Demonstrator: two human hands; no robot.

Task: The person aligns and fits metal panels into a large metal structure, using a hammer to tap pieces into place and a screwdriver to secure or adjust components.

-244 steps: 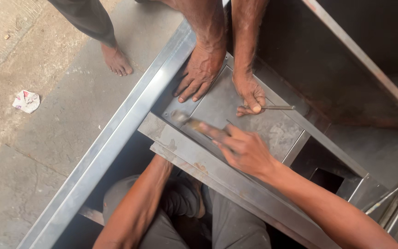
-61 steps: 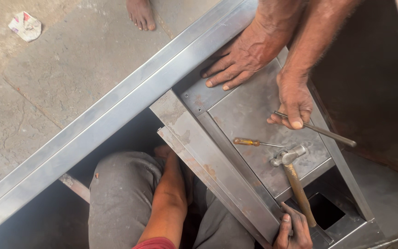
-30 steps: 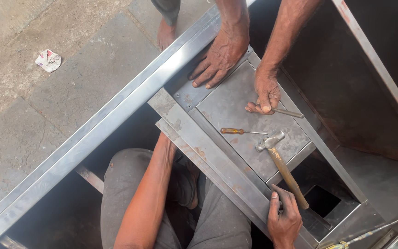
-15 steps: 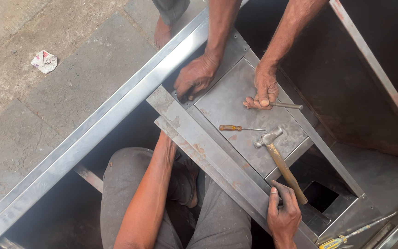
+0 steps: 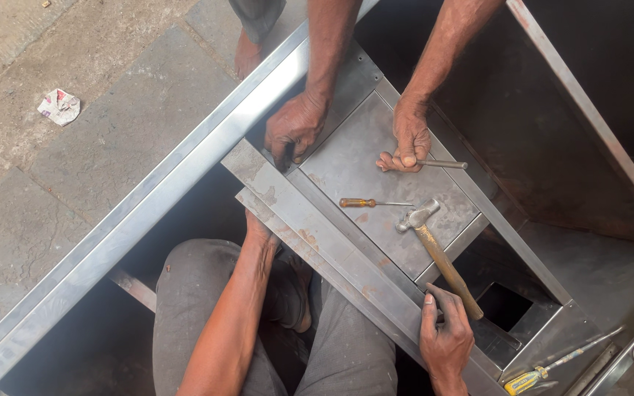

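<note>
We are resting our right hand (image 5: 445, 337) on the metal frame (image 5: 346, 257), fingers loosely curled and gripping nothing, just beside the hammer's (image 5: 434, 253) wooden handle end. Our left hand (image 5: 258, 231) is reaching under the frame; its grip is hidden. Beyond the hammer a screwdriver (image 5: 372, 203) is lying, and a co-worker's hand (image 5: 409, 143) is pinching a metal rod (image 5: 442, 164).

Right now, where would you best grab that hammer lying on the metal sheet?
Grip the hammer by its wooden handle, near the lower end beside the right hand, coming from above. The handle lies flat and bare on the metal panel; the steel head points away.
</note>
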